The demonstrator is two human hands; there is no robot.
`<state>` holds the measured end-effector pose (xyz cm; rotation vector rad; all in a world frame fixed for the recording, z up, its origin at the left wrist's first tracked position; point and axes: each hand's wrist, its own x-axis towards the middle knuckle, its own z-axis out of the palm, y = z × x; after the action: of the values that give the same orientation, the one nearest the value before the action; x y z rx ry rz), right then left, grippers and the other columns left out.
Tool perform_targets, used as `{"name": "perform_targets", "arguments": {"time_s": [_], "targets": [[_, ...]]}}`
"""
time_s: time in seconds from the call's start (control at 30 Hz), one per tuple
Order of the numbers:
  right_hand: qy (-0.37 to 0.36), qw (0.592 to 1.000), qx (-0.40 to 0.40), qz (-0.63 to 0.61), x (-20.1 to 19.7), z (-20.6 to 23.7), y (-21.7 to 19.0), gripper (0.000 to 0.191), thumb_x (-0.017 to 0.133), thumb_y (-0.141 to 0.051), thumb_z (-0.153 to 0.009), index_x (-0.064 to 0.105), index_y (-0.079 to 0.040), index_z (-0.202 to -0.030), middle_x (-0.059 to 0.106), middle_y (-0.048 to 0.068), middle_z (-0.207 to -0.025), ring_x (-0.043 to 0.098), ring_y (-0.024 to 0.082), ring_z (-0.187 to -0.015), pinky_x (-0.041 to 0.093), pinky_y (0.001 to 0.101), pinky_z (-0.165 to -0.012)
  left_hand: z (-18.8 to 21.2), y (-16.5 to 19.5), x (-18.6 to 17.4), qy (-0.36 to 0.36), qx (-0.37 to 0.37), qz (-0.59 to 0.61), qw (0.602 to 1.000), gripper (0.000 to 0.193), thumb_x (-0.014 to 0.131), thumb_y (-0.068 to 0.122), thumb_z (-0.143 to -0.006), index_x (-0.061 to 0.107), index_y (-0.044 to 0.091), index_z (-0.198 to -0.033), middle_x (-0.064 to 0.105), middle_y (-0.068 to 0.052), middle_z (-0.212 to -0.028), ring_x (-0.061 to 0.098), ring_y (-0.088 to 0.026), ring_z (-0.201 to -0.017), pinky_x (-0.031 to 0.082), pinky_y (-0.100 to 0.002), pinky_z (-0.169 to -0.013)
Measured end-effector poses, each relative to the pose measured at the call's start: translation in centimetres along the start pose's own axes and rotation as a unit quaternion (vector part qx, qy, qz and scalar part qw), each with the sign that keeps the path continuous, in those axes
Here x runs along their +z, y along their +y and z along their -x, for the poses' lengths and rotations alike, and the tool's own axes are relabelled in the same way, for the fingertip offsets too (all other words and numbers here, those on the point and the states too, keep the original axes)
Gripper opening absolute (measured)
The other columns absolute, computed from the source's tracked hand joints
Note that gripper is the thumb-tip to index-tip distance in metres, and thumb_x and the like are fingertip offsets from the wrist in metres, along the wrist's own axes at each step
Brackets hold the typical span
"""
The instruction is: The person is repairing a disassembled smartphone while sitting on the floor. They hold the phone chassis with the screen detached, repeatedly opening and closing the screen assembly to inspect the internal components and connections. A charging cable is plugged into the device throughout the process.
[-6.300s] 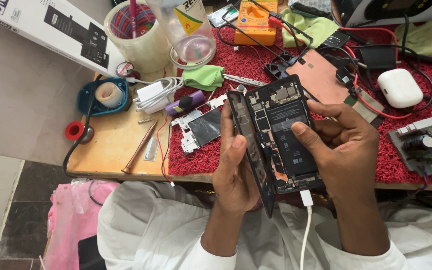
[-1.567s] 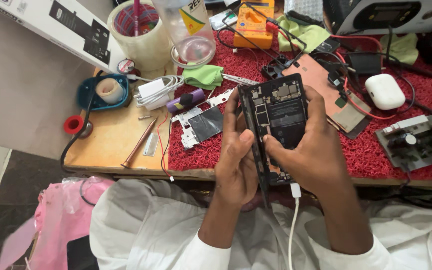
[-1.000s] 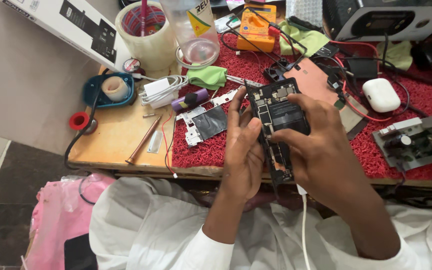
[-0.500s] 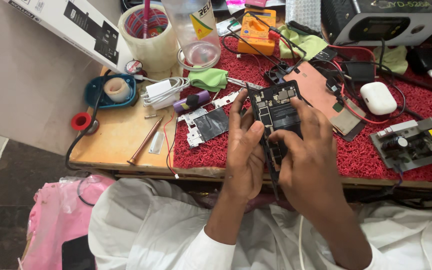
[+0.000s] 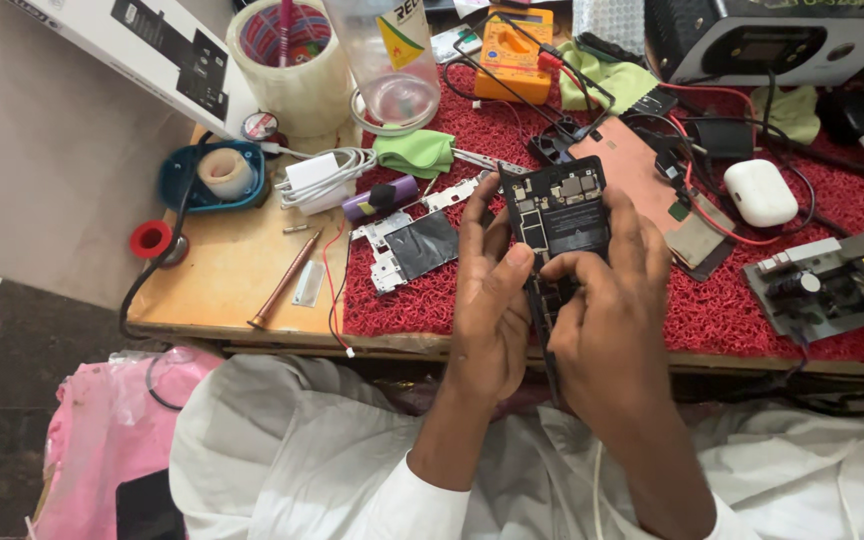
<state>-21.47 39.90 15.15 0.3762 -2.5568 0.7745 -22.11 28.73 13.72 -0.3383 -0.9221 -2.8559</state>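
Red bristly matting (image 5: 752, 300) covers most of the wooden bench (image 5: 222, 280), with a white box (image 5: 142, 50) slanting off its far left corner. Over the near edge of the mat, both hands grasp an opened phone (image 5: 557, 215), its back off and its dark boards bare. The left hand (image 5: 492, 300) wraps the phone's left edge, thumb lying across the face. The right hand (image 5: 612, 320) clasps the right side, fingers curled over the lower part and pressing there. Just left of the phone lies a loose metal frame piece (image 5: 412, 245). Further left sit a white charger with coiled cable (image 5: 317, 180), a green cloth (image 5: 412, 152) and a purple cylinder (image 5: 380, 198). A white earbud case (image 5: 760, 192) rests to the right. A thin screwdriver (image 5: 284, 280) lies on bare wood.
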Motion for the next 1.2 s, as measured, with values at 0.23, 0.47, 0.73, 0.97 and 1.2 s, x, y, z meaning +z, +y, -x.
{"name": "perform_targets", "arguments": {"time_s": [0.23,0.47,0.73,0.97,1.2], "targets": [[0.008,1.000,0.007,-0.022,0.3,0.2,0.2,0.023,0.055,0.011,-0.080,0.069,0.002,-0.097,0.028,0.030,-0.166,0.030,0.049,-0.150,0.029,0.0555,-0.122,0.1,0.1,0.1,0.001,-0.009,0.002,1.000,0.081,0.060,0.022,-0.099,0.017,0.006,-0.166,0.042,-0.018,-0.152,0.049,-0.025,-0.136,0.041,-0.037,-0.117],[-0.009,0.997,0.038,-0.067,-0.5,0.3,-0.1,0.024,0.054,0.007,-0.084,0.073,0.001,-0.098,0.033,0.031,-0.164,0.031,0.048,-0.151,0.030,0.0518,-0.121,0.2,0.2,0.2,-0.003,-0.008,0.001,1.000,0.080,0.059,0.021,-0.101,0.017,0.006,-0.166,0.042,-0.018,-0.153,0.049,-0.024,-0.137,0.040,-0.037,-0.117],[-0.007,0.994,0.045,-0.095,-0.2,-0.4,0.2,0.016,0.060,-0.006,-0.095,0.074,0.001,-0.098,0.035,0.033,-0.162,0.033,0.049,-0.149,0.028,0.0533,-0.121,0.1,0.1,0.3,-0.003,-0.001,-0.006,1.000,0.080,0.060,0.022,-0.100,0.017,0.005,-0.167,0.041,-0.019,-0.153,0.049,-0.025,-0.137,0.041,-0.037,-0.117],[0.002,0.996,0.050,-0.072,-0.1,0.3,0.1,0.016,0.062,-0.007,-0.095,0.076,-0.002,-0.099,0.032,0.035,-0.161,0.032,0.051,-0.147,0.028,0.0541,-0.119,-0.1,0.0,0.3,-0.007,-0.007,0.005,1.000,0.081,0.061,0.023,-0.100,0.017,0.006,-0.166,0.041,-0.018,-0.153,0.050,-0.024,-0.136,0.042,-0.037,-0.116],[0.000,0.995,0.066,-0.081,0.6,-0.4,0.6,0.016,0.060,-0.007,-0.095,0.075,0.000,-0.096,0.036,0.034,-0.161,0.038,0.049,-0.145,0.029,0.0532,-0.120,-0.2,-0.2,0.3,-0.002,-0.006,0.007,1.000,0.080,0.061,0.021,-0.100,0.018,0.007,-0.166,0.042,-0.017,-0.149,0.051,-0.025,-0.133,0.043,-0.037,-0.114]]}}
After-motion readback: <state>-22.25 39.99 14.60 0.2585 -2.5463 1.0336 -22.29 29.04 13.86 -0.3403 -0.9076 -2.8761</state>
